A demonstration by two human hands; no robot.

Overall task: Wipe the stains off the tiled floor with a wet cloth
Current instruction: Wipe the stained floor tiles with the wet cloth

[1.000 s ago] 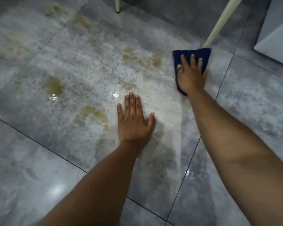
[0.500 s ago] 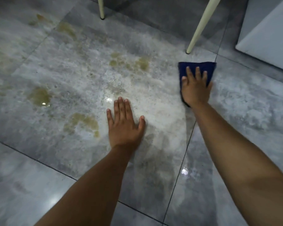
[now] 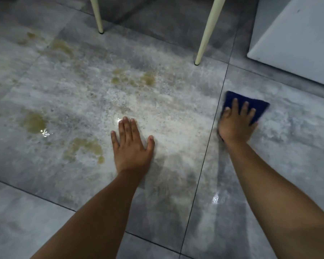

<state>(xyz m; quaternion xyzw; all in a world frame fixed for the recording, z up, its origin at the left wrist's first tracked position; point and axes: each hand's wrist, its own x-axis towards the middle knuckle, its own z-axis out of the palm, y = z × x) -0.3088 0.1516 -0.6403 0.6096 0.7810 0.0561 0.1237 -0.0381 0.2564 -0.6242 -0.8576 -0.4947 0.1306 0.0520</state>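
Head view: the right hand (image 3: 236,126) presses flat, fingers spread, on a dark blue cloth (image 3: 254,109), slightly blurred, lying on the grey tiled floor (image 3: 288,165) just right of a grout line. The left hand (image 3: 132,146) rests open and empty on the wet tile. Yellow-brown stains (image 3: 34,122) blotch the floor to its left and ahead, near two cream legs (image 3: 206,40).

Two bare forearms, no sleeves anywhere along their visible length. No rings, watch, bracelet or glove on left hand (image 3: 132,148) or right hand (image 3: 236,126). Fingernails short and plain. Right one slightly blurred at the edges. Nothing worn that shows at all.
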